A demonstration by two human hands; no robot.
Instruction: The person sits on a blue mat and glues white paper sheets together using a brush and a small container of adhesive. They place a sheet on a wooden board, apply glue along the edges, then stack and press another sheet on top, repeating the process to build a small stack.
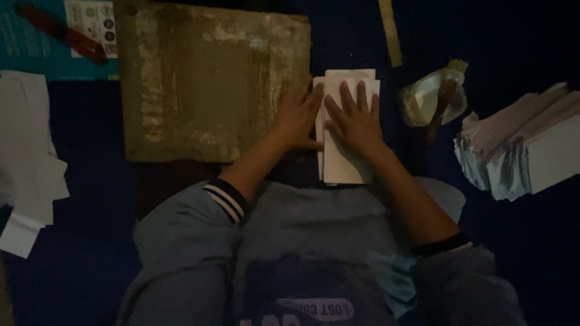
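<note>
A white folded paper (343, 163) lies on the dark blue surface in front of me. My right hand (356, 121) lies flat on top of it with fingers spread and pointing away. My left hand (299, 118) rests beside it, its fingers touching the paper's left edge and overlapping the corner of a worn brown board (205, 78). Neither hand grips anything. The scene is dim.
A thick stack of white folded papers (525, 148) sits at the right. A clear bowl with a stick in it (436, 98) stands behind the right hand. A thin yellow ruler (390, 31) lies at the back. Loose white sheets (27, 157) and a teal box (42, 36) are at the left.
</note>
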